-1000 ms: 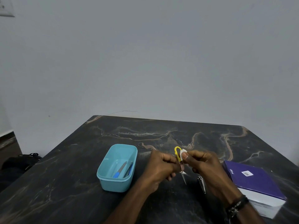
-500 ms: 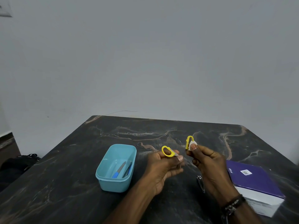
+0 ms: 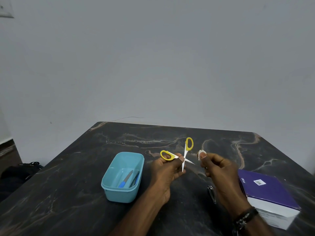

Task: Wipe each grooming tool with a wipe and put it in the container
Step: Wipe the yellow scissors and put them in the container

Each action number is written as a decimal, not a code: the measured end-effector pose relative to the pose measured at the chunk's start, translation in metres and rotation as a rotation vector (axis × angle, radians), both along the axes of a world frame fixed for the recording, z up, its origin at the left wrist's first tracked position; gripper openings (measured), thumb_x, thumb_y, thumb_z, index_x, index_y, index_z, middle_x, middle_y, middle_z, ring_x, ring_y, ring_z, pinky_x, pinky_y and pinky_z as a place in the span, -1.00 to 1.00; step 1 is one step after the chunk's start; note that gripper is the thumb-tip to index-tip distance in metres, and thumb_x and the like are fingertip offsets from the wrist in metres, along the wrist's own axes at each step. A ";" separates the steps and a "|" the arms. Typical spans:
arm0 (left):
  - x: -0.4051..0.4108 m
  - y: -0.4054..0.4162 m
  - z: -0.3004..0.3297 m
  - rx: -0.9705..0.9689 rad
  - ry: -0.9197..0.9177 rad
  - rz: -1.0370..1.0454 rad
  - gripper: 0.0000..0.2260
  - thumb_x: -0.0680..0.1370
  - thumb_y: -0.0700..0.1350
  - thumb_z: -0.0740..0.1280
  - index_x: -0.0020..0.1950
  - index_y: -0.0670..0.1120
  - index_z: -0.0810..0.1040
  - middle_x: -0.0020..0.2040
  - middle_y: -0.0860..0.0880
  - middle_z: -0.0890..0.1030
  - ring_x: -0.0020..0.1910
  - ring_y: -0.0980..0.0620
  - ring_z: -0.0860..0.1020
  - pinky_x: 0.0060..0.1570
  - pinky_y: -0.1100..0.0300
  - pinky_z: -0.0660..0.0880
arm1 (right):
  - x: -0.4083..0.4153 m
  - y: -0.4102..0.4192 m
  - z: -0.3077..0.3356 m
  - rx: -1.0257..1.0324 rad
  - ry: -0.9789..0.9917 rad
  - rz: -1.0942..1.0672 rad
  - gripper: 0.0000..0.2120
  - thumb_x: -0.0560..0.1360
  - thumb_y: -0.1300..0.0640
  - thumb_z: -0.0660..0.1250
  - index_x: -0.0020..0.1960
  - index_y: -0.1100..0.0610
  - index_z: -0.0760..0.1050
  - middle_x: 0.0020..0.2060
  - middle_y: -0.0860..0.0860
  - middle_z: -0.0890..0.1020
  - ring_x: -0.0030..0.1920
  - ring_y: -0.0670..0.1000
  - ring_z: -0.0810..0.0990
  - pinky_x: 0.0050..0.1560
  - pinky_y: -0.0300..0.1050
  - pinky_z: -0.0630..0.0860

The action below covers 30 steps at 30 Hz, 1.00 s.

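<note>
Behind right hand (image 3: pixel 219 169), nail clipper (image 3: pixel 211 193) lies partly hidden.

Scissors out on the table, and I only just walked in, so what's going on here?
A person is cleaning grooming tools. The left hand holds the yellow-handled scissors spread open above the table, while the right hand pinches a small white wipe beside the blades. A nail clipper waits on the table; the blue container already holds tools.
</note>
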<state>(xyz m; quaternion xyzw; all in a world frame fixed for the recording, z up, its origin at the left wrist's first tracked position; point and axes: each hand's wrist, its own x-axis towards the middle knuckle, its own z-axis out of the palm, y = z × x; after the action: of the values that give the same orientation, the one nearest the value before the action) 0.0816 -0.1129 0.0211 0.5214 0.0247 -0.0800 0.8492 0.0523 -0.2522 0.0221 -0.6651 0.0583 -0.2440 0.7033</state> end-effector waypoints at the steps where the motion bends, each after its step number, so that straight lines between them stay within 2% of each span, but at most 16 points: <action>1: 0.001 0.000 0.001 -0.019 -0.003 0.035 -0.93 0.44 -0.32 0.44 -0.11 -0.20 0.64 -0.24 -0.12 0.67 -0.21 -0.04 0.62 -0.11 0.05 0.62 | 0.000 0.001 0.001 -0.036 0.003 0.016 -0.79 0.45 0.12 0.42 -0.20 0.29 0.64 -0.39 0.06 0.58 -0.33 -0.04 0.48 -0.34 -0.24 0.44; 4: 0.000 0.000 0.004 -0.070 -0.018 0.100 -0.92 0.45 -0.33 0.43 -0.16 -0.17 0.64 -0.32 -0.07 0.63 -0.29 0.01 0.55 -0.25 0.17 0.55 | -0.001 0.003 -0.001 -0.093 0.103 0.122 -0.76 0.46 0.13 0.42 -0.30 0.27 0.61 -0.44 0.10 0.50 -0.40 -0.04 0.40 -0.45 -0.27 0.30; 7: 0.001 0.000 0.004 -0.084 -0.008 0.112 -0.89 0.44 -0.29 0.45 -0.21 -0.10 0.65 -0.33 -0.03 0.60 -0.29 0.04 0.51 -0.27 0.20 0.45 | -0.002 0.007 -0.003 -0.146 0.245 0.231 -0.79 0.46 0.13 0.42 -0.28 0.24 0.65 -0.42 0.08 0.58 -0.40 -0.08 0.46 -0.44 -0.27 0.28; 10: 0.000 -0.001 0.004 -0.098 0.005 0.080 -0.87 0.42 -0.29 0.45 -0.26 -0.07 0.66 -0.28 -0.08 0.60 -0.26 0.00 0.48 -0.27 0.19 0.37 | -0.003 0.014 -0.004 -0.106 0.263 0.244 -0.81 0.48 0.14 0.41 -0.22 0.25 0.68 -0.39 0.07 0.63 -0.38 -0.10 0.50 -0.43 -0.27 0.31; 13: -0.003 -0.003 0.004 -0.076 0.009 0.061 -0.84 0.41 -0.29 0.45 -0.29 -0.05 0.68 -0.27 -0.07 0.66 -0.24 0.01 0.55 -0.22 0.16 0.40 | -0.003 0.015 -0.002 -0.039 0.256 0.242 -0.83 0.48 0.14 0.39 -0.17 0.20 0.70 -0.29 0.10 0.69 -0.36 -0.12 0.55 -0.34 -0.20 0.35; 18: -0.008 -0.005 0.003 -0.029 -0.022 0.048 -0.85 0.41 -0.27 0.46 -0.30 -0.04 0.69 -0.23 -0.08 0.70 -0.16 -0.03 0.60 -0.12 0.09 0.44 | -0.002 0.014 -0.003 -0.001 0.248 0.243 -0.85 0.49 0.13 0.38 -0.11 0.17 0.71 -0.13 0.12 0.73 -0.25 -0.04 0.55 -0.29 -0.16 0.38; 21: -0.010 -0.006 0.004 -0.048 -0.030 0.059 -0.85 0.41 -0.32 0.45 -0.28 -0.08 0.68 -0.26 -0.11 0.69 -0.22 -0.04 0.62 -0.14 0.09 0.52 | -0.003 0.016 -0.005 0.015 0.251 0.256 -0.85 0.49 0.16 0.38 -0.11 0.20 0.70 -0.14 0.15 0.72 -0.29 -0.05 0.54 -0.34 -0.20 0.36; 25: -0.009 -0.005 0.006 -0.095 -0.010 0.086 -0.86 0.42 -0.35 0.43 -0.25 -0.13 0.66 -0.31 -0.12 0.65 -0.31 -0.03 0.56 -0.33 0.17 0.49 | -0.003 0.020 -0.007 -0.042 0.274 0.307 -0.83 0.47 0.14 0.40 -0.18 0.23 0.70 -0.31 0.11 0.66 -0.30 -0.07 0.52 -0.40 -0.26 0.33; 28: -0.009 -0.005 0.006 -0.106 -0.006 0.090 -0.86 0.41 -0.36 0.43 -0.27 -0.14 0.66 -0.33 -0.12 0.65 -0.34 -0.02 0.57 -0.30 0.16 0.52 | -0.003 0.021 -0.008 -0.031 0.263 0.284 -0.84 0.47 0.12 0.40 -0.15 0.20 0.70 -0.28 0.12 0.68 -0.28 -0.05 0.53 -0.36 -0.22 0.35; 30: -0.012 -0.008 0.005 -0.102 -0.011 0.080 -0.84 0.41 -0.37 0.43 -0.29 -0.14 0.66 -0.34 -0.12 0.65 -0.34 -0.02 0.60 -0.21 0.11 0.55 | -0.002 0.021 -0.009 -0.020 0.237 0.249 -0.85 0.48 0.13 0.39 -0.13 0.16 0.71 -0.22 0.14 0.71 -0.24 -0.02 0.55 -0.29 -0.16 0.38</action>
<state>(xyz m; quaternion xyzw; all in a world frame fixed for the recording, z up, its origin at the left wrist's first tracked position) 0.0700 -0.1204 0.0259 0.4765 0.0367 -0.0445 0.8773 0.0500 -0.2317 0.0134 -0.6981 0.0557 -0.0756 0.7098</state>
